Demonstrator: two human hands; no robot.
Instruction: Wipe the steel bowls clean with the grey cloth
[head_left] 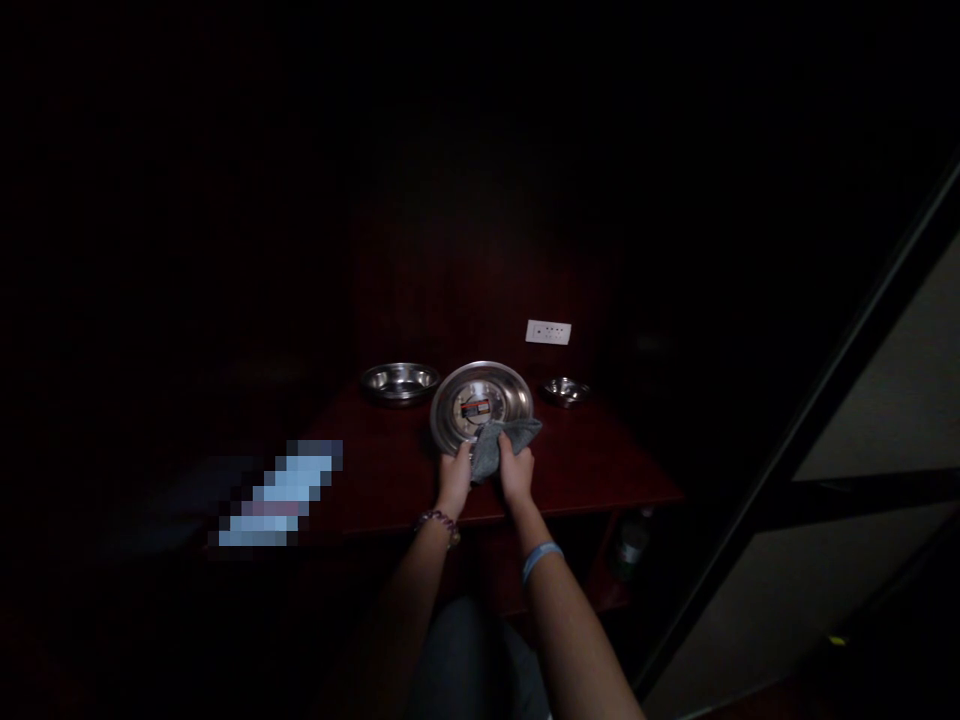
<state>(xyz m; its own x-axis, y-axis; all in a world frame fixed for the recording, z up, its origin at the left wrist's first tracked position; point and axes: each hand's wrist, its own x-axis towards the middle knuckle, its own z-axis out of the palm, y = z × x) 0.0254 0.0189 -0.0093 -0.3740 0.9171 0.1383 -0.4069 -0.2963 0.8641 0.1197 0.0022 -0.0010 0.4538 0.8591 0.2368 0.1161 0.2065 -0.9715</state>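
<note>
A round steel plate (491, 388) with a label sticker in its middle is tilted up toward me over a dark red table (600, 465). My left hand (454, 478) grips the plate's lower left rim. My right hand (516, 470) is closed on a grey cloth (495, 445) that lies against the plate's lower edge. Both wrists wear bands.
A wider steel bowl (400, 381) sits on the table to the left, and a small steel bowl (565, 391) to the right. A white wall socket (548, 332) is behind. A bottle (631, 545) stands under the table at right. The surroundings are very dark.
</note>
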